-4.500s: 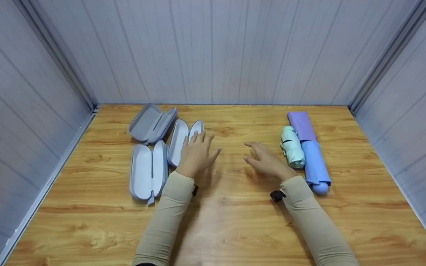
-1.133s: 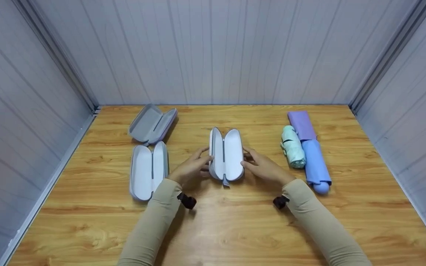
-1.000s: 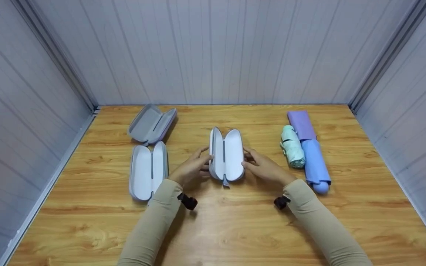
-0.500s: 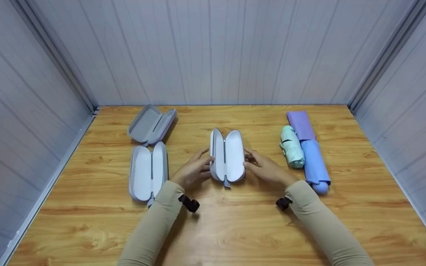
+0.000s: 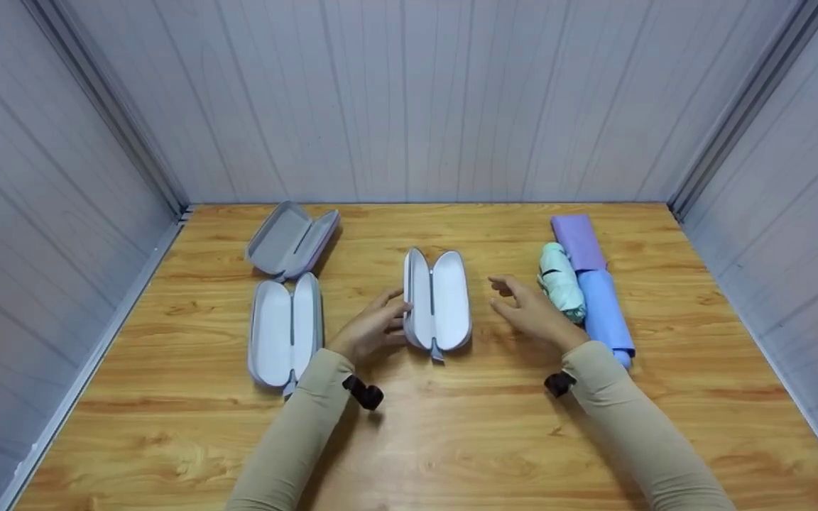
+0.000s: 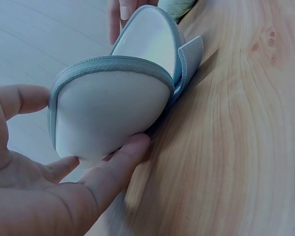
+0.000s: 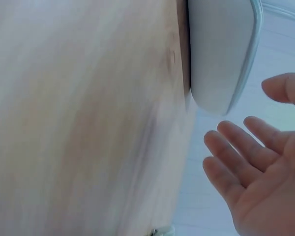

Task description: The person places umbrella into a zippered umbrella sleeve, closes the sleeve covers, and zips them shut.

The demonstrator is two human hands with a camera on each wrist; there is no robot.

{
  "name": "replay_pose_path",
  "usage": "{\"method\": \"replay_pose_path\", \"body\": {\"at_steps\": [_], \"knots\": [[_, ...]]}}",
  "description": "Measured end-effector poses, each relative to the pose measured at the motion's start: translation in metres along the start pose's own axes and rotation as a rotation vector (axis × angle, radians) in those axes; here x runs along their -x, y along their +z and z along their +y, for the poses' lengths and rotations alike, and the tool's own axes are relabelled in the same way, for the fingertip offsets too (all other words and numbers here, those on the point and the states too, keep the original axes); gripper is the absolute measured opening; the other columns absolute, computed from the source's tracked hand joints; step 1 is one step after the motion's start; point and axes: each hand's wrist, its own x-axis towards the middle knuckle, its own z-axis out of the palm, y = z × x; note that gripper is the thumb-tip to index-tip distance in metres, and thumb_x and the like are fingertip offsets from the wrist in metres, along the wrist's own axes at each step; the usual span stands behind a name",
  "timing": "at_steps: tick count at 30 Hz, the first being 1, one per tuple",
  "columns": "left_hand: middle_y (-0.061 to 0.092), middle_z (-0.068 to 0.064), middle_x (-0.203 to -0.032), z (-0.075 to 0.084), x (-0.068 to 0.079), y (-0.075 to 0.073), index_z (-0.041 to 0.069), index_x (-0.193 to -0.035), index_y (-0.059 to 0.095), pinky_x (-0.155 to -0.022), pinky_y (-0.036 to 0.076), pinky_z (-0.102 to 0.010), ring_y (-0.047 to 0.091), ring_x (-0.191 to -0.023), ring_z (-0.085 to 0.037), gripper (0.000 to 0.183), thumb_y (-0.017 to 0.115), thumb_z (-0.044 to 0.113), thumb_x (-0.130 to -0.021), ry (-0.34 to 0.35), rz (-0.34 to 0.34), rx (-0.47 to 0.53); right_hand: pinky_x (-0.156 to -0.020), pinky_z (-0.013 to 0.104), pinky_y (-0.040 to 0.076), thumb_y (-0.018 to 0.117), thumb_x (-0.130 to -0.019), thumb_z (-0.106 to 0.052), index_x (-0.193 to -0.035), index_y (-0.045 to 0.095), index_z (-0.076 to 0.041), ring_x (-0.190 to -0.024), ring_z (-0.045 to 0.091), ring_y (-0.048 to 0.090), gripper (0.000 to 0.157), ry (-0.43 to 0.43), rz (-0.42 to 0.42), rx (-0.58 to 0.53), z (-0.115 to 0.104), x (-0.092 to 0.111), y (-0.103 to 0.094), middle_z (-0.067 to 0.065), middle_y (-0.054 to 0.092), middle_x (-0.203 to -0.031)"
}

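Note:
A pale glasses case (image 5: pixel 449 301), unzipped and spread open with a white lining, lies in the middle of the table. My left hand (image 5: pixel 370 328) holds its left half; in the left wrist view the thumb is at the zip rim and the other fingers (image 6: pixel 115 162) are against the shell's lower side. My right hand (image 5: pixel 531 312) is off to the case's right with relaxed, parted fingers, holding nothing. The right wrist view shows that hand (image 7: pixel 265 172) apart from the case's outer wall (image 7: pixel 221 54). A mint folded umbrella (image 5: pixel 562 284) lies just right of it.
At the left lie two more opened cases, a grey-lined one (image 5: pixel 281 241) behind and a white-lined one (image 5: pixel 273 333) in front. A purple umbrella (image 5: pixel 579 241) and a blue umbrella (image 5: pixel 604 309) lie right of the mint one. Panel walls enclose the wooden table (image 5: pixel 451 440).
The glasses case has come from the group at the left to the table's middle. Both hands held it; my right hand has since let go and moved right, while the left stays.

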Motion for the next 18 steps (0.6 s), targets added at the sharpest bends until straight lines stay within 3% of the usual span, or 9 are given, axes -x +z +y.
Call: {"method": "replay_pose_path", "body": {"at_steps": [13,18], "knots": [[0.042,-0.024,-0.147,-0.001,0.001,-0.001,0.014,-0.159,0.021,-0.100,0.050,-0.045,0.053,-0.126,-0.035,0.066,0.054,0.018,-0.102,0.007,-0.014,0.000,-0.099,0.053,0.045,0.066,-0.096,-0.019,-0.138,0.054,0.004,-0.123,0.040,0.052,0.050,0.022,0.241,0.172,0.019,-0.002,-0.028,0.024,0.057,-0.134],[0.044,-0.025,-0.144,-0.001,0.001,-0.001,0.014,-0.159,0.021,-0.099,0.050,-0.046,0.055,-0.123,-0.034,0.066,0.054,0.017,-0.101,0.009,-0.011,0.017,-0.100,0.060,0.039,0.069,-0.093,-0.021,-0.137,0.055,0.001,-0.123,0.045,0.045,0.052,0.078,0.304,0.286,0.027,-0.001,-0.035,0.025,0.054,-0.133]]}}
